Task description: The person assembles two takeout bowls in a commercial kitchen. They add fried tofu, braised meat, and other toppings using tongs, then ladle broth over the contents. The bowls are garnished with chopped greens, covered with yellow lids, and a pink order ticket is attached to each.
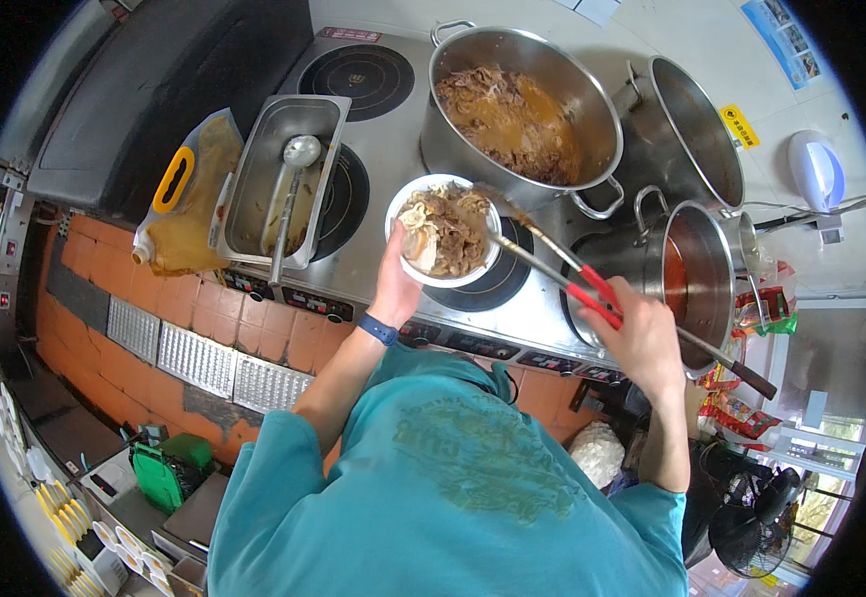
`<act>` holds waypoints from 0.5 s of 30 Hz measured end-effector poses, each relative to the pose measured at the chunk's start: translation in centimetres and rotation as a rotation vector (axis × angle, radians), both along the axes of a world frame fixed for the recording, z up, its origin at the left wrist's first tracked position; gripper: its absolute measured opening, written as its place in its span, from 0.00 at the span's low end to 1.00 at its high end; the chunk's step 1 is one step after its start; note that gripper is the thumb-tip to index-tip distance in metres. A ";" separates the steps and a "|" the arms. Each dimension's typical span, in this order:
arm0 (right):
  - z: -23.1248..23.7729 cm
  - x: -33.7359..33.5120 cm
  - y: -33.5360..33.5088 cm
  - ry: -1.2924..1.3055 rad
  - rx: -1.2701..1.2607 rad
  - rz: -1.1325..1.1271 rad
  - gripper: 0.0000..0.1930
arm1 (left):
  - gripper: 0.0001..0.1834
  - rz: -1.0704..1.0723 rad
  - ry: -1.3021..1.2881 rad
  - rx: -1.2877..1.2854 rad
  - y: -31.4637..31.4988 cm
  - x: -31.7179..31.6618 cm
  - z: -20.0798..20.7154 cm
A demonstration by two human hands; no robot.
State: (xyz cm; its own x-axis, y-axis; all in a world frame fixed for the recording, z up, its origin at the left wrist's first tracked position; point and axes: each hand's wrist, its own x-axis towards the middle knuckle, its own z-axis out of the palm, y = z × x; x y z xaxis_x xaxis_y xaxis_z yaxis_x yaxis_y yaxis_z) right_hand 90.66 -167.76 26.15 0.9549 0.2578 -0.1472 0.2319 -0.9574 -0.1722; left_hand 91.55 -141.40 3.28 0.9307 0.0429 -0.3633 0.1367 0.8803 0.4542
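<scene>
My left hand is closed around the near left side of a white bowl, holding it over the cooktop. Inside lie brown sliced meat and paler, yellowish-white food. My right hand grips metal tongs by their red handles. The tongs slant left, with their ends at the bowl's right rim; the exact gap between the tips is hard to see. Just beyond the bowl stands a large steel pot of sliced meat in brown broth.
At left on the counter are a steel pan holding a ladle, and a jug of amber liquid. Another tall pot stands back right. A nearer pot holds red liquid, with a dark-handled utensil beside it.
</scene>
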 end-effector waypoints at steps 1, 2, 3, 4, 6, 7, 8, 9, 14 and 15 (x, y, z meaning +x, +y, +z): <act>-0.2 -0.3 0.0 0.035 0.007 0.082 0.17 | 0.32 0.002 -0.014 -0.021 -0.1 -0.1 0.1; -0.5 -0.6 0.1 -0.034 -0.059 0.157 0.16 | 0.32 -0.001 0.018 -0.016 -0.2 0.0 0.2; -0.7 -0.7 0.1 -0.089 -0.085 0.273 0.16 | 0.32 -0.004 0.019 -0.014 -0.2 0.1 0.3; -1.0 -0.9 0.1 -0.073 -0.132 0.255 0.15 | 0.32 -0.006 0.018 -0.011 -0.3 0.1 0.3; -1.3 -0.9 -0.1 -0.072 -0.158 0.170 0.15 | 0.32 -0.006 0.015 -0.023 -0.3 0.2 0.3; -1.4 -1.0 -0.2 -0.061 -0.179 0.123 0.15 | 0.32 -0.004 0.026 -0.030 -0.3 0.3 0.2; -1.4 -0.8 -0.3 -0.055 -0.117 0.135 0.15 | 0.32 -0.006 0.015 -0.029 -0.2 0.2 0.2; -1.5 -0.7 -0.3 -0.035 -0.098 0.099 0.15 | 0.32 -0.009 0.014 -0.031 -0.2 0.3 0.1; -1.7 0.4 0.0 -0.066 0.016 0.148 0.16 | 0.31 -0.027 -0.030 -0.006 0.0 0.6 -0.3; -1.7 0.5 0.1 -0.019 -0.042 0.086 0.15 | 0.31 -0.035 -0.007 -0.005 0.0 0.7 -0.4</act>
State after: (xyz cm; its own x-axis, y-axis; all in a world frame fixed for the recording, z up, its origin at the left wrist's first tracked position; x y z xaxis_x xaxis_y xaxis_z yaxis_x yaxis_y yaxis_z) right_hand 91.17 -167.68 24.44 0.9322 0.3330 -0.1420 0.3166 -0.9401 -0.1267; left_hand 92.26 -141.41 2.89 0.9341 0.0086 -0.3569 0.1641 0.8776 0.4505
